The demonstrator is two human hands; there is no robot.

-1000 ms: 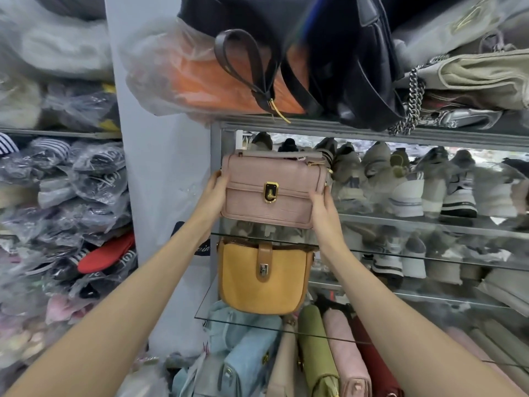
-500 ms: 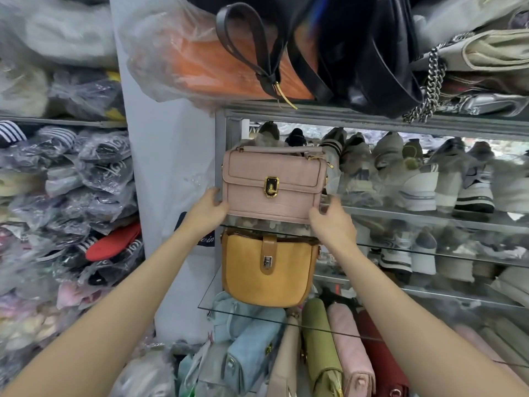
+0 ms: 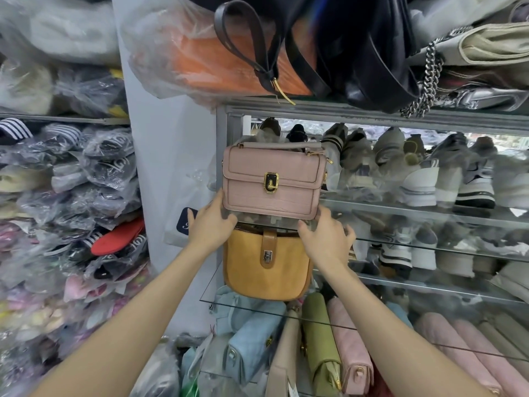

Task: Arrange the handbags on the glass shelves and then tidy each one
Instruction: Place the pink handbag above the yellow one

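Head view: the boxy pink croc-embossed leather handbag (image 3: pixel 274 183) looks stiff, light; left hand (image 3: pixel 212 224) and right hand (image 3: pixel 326 239) lie relaxed, unclenched, touching its bottom corners, the best hold.

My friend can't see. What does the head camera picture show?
Two hands touch the bottom corners of a pink handbag on a glass shelf. A yellow handbag stands on the shelf below.
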